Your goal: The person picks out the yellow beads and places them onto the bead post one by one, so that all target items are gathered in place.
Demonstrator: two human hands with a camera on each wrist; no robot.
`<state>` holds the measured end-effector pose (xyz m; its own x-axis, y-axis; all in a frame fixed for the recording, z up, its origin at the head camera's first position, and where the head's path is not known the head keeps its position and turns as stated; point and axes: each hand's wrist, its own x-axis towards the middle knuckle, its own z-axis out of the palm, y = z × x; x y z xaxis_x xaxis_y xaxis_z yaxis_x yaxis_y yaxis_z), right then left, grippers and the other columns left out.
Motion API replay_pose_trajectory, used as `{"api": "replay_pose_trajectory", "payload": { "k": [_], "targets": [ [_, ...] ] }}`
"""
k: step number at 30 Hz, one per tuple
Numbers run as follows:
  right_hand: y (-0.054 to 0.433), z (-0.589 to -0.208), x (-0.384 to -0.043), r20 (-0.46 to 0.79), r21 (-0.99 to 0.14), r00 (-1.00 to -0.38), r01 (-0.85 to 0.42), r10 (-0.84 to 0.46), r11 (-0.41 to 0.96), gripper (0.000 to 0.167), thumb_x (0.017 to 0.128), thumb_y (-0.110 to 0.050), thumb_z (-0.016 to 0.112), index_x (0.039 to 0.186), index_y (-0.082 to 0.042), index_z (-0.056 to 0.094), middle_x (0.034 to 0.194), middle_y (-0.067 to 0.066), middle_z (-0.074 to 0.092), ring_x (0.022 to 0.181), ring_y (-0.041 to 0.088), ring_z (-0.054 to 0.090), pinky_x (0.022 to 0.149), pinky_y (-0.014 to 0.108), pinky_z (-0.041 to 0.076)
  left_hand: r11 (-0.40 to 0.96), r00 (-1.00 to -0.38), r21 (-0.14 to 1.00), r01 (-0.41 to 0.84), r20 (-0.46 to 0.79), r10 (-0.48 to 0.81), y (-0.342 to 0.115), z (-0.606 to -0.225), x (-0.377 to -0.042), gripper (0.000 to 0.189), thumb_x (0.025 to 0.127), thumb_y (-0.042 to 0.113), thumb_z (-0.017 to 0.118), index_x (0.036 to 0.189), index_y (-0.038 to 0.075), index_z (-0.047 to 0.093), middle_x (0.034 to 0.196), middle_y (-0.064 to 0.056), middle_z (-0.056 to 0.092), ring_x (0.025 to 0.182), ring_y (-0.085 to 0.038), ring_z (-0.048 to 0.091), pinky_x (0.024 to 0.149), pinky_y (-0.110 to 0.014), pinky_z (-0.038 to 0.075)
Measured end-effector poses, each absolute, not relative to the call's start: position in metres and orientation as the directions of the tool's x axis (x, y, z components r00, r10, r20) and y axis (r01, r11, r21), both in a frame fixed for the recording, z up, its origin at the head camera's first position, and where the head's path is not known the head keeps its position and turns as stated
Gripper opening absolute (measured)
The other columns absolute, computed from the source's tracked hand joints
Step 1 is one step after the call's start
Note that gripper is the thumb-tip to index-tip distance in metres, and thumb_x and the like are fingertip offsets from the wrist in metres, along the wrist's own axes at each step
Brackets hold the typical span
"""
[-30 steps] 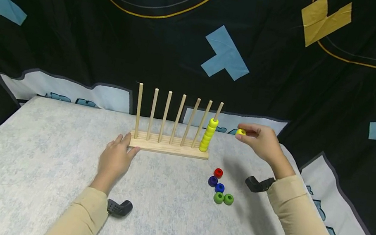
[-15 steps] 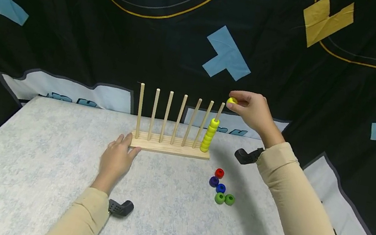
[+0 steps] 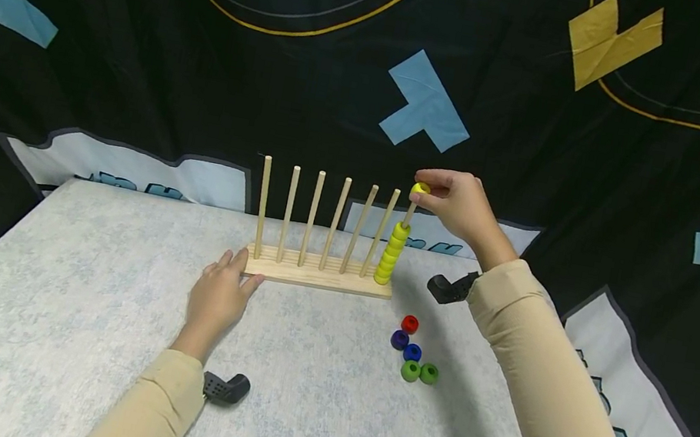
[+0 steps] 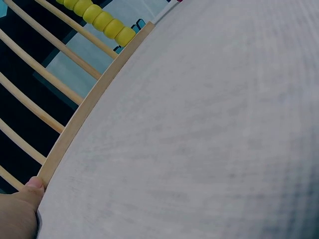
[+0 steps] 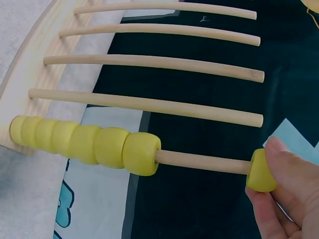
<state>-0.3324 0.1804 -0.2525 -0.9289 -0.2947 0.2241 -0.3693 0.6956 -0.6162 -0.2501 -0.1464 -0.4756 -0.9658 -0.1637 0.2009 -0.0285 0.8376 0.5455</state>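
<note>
A wooden peg rack (image 3: 318, 278) with several upright pegs stands at the back of the table. Its rightmost peg carries a stack of yellow beads (image 3: 391, 253). My right hand (image 3: 458, 205) pinches one more yellow bead (image 5: 261, 172) between thumb and fingers, right at the tip of that peg, above the stack. In the right wrist view the peg's bare upper part (image 5: 204, 161) runs up to this bead. My left hand (image 3: 216, 302) holds the rack's left end, its thumb (image 4: 33, 186) against the front edge of the base.
On the table (image 3: 288, 411), in front of the rack's right end, lie a red bead (image 3: 410, 324), a purple bead (image 3: 400, 340), a blue bead (image 3: 412, 352) and two green beads (image 3: 420, 372). A dark curtain (image 3: 238, 97) hangs behind.
My right hand has moved left and up with the yellow bead, from beside the rack to the tip of the rightmost peg. My left hand has stayed on the rack.
</note>
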Motion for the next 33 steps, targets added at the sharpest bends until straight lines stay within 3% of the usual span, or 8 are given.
{"api": "replay_pose_trajectory", "payload": {
  "k": [14, 23, 33],
  "targets": [
    [0.178, -0.262, -0.333, 0.202, -0.603, -0.931, -0.363, -0.304, 0.710, 0.044, 0.091, -0.018, 0.073, 0.133, -0.008, 0.063, 0.134, 0.010, 0.065, 0.113, 0.021, 0.065, 0.099, 0.038, 0.055, 0.840, -0.965, 0.542, -0.031, 0.203, -0.166, -0.148, -0.477, -0.249, 0.069, 0.100, 0.044, 0.056, 0.152, 0.004, 0.036, 0.154, -0.028, 0.036, 0.138, -0.054, 0.039, 0.106, -0.070, 0.037],
    [0.179, -0.267, -0.328, 0.283, -0.572, -0.911, -0.411, -0.299, 0.710, 0.043, 0.093, -0.023, 0.071, 0.133, -0.009, 0.063, 0.134, 0.011, 0.065, 0.118, 0.024, 0.063, 0.101, 0.039, 0.054, 0.835, -0.964, 0.549, -0.034, 0.202, -0.172, -0.148, -0.475, -0.249, 0.070, 0.099, 0.044, 0.057, 0.152, 0.003, 0.037, 0.154, -0.029, 0.035, 0.137, -0.055, 0.039, 0.106, -0.070, 0.037],
    [0.181, -0.295, -0.301, 0.569, -0.449, -0.765, -0.595, -0.301, 0.667, 0.041, 0.098, -0.028, 0.065, 0.135, -0.010, 0.062, 0.138, 0.008, 0.063, 0.130, 0.024, 0.056, 0.108, 0.043, 0.048, 0.824, -0.962, 0.566, -0.024, 0.211, -0.173, -0.145, -0.474, -0.246, 0.069, 0.099, 0.041, 0.058, 0.152, 0.002, 0.037, 0.154, -0.030, 0.036, 0.139, -0.053, 0.037, 0.106, -0.069, 0.037]
  ]
}}
